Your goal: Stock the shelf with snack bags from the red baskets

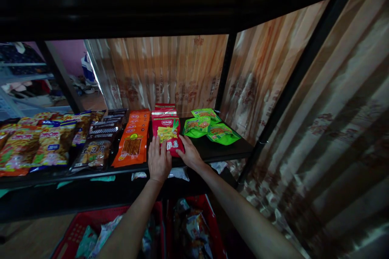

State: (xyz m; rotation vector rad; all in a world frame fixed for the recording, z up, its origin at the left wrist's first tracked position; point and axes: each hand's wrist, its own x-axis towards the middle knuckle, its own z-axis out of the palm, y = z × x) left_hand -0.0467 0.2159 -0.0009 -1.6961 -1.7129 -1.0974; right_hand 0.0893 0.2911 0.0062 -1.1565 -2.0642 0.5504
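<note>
A red snack bag [166,128] with yellow pieces and a green onion printed on it lies at the front of a row of matching red bags on the black shelf [209,149]. My left hand [159,160] rests on the bag's lower left part, fingers stretched out over its front. At the lower right edge, my right hand [191,153] touches the same bag, its thumb and fingers apart. Orange packets of stick snacks [133,139] stand in line just left of it. Green snack bags [223,133] lie loosely to the right.
Dark snack bags [97,145] and colourful snack bags [53,145] fill the left of the shelf. Below stand two red baskets [71,234] holding packets. Black posts [273,105] and an upper shelf [152,12] frame the space. A patterned curtain [170,73] hangs behind.
</note>
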